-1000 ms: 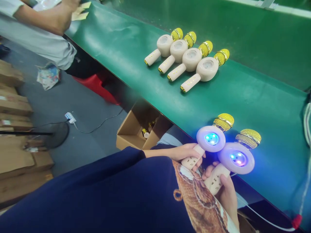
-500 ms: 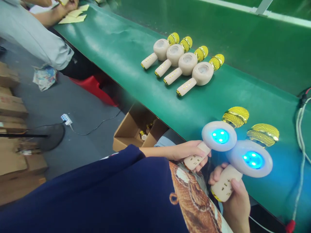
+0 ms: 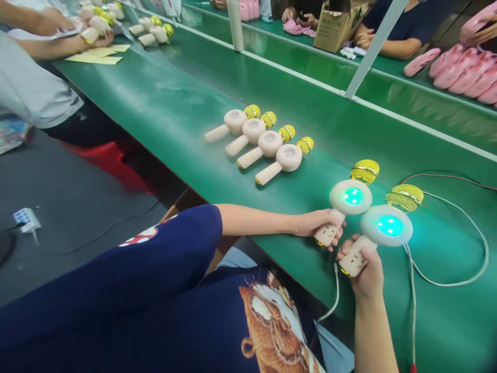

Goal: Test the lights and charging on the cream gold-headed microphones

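My left hand point(image 3: 316, 224) is wrapped round the handle of a cream toy microphone point(image 3: 348, 199) with a gold mesh head and a round disc glowing green. My right hand point(image 3: 363, 267) grips the handle of a second, identical microphone point(image 3: 384, 225), also lit green. Both are held just above the green belt point(image 3: 186, 109), side by side. Further along the belt lie several unlit microphones point(image 3: 260, 142) in a neat row.
White and red cables point(image 3: 446, 238) loop on the belt to the right of my hands. A person in grey point(image 3: 31, 88) works at the upper left with more microphones point(image 3: 151, 31). Other people, a cardboard box point(image 3: 336, 23) and pink parts point(image 3: 462, 70) are across a white rail point(image 3: 373, 49).
The view has lifted, showing the far side of the line. Both held microphones' lights went from blue to green, and my hands moved them out over the belt.
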Motion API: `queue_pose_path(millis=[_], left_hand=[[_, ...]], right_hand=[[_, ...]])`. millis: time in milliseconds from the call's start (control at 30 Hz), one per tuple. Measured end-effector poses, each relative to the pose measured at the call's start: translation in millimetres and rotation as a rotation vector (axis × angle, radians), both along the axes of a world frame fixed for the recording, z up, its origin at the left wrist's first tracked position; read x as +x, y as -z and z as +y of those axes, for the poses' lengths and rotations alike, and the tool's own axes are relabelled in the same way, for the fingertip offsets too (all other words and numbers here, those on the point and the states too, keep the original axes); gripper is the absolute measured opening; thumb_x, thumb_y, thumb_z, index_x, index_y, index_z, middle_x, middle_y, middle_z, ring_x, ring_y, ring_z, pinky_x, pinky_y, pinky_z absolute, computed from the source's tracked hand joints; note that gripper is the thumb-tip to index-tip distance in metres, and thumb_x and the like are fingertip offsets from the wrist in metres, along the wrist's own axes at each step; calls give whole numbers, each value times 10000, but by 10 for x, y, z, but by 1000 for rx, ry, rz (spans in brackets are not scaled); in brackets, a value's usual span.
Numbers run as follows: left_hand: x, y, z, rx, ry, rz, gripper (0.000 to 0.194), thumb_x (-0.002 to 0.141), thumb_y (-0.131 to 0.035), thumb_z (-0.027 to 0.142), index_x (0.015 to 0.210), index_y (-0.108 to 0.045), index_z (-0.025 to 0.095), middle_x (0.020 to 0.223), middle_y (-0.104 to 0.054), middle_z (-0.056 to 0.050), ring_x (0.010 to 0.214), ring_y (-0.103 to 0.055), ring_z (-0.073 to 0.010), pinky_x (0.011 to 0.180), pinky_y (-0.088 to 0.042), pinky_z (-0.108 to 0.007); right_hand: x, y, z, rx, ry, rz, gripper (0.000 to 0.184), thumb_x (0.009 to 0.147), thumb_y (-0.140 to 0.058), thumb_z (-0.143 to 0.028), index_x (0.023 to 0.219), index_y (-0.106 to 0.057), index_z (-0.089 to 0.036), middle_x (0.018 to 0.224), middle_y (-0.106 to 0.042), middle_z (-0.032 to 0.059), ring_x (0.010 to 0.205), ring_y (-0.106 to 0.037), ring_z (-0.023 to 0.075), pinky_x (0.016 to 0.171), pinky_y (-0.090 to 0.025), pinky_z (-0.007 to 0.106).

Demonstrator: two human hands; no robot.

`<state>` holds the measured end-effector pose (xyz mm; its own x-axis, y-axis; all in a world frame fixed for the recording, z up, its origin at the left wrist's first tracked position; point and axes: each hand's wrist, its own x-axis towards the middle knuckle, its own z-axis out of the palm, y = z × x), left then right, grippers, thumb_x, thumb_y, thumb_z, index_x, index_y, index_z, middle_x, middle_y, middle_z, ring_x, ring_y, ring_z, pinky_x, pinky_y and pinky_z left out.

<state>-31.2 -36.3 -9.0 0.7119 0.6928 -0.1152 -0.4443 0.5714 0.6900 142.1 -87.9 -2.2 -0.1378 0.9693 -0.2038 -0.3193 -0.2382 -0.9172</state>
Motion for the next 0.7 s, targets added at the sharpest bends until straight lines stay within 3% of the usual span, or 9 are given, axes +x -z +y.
queue_pose_path(millis=[300,700], left_hand=[[-79,-51,-99,-110,27,3,331,723,-654,368,932,-487,172,696,-616,-3,592,-627,-155,517,-523,-292],[-90,-21,-77,-124,40,-15,333,710,-667,377,912,-498,173,682,-620,-5,566,-620,-154,486,-503,-274]], right_hand=[[44,-32,-15,-58,-55,13,273,744,-611,-431,906,-590,-212,614,-590,-9,506,-558,155,457,-455,273],[98,-67,-4,-101,-100,33,261,739,-616,-417,906,-603,-218,616,-584,-1,524,-549,154,493,-453,269]])
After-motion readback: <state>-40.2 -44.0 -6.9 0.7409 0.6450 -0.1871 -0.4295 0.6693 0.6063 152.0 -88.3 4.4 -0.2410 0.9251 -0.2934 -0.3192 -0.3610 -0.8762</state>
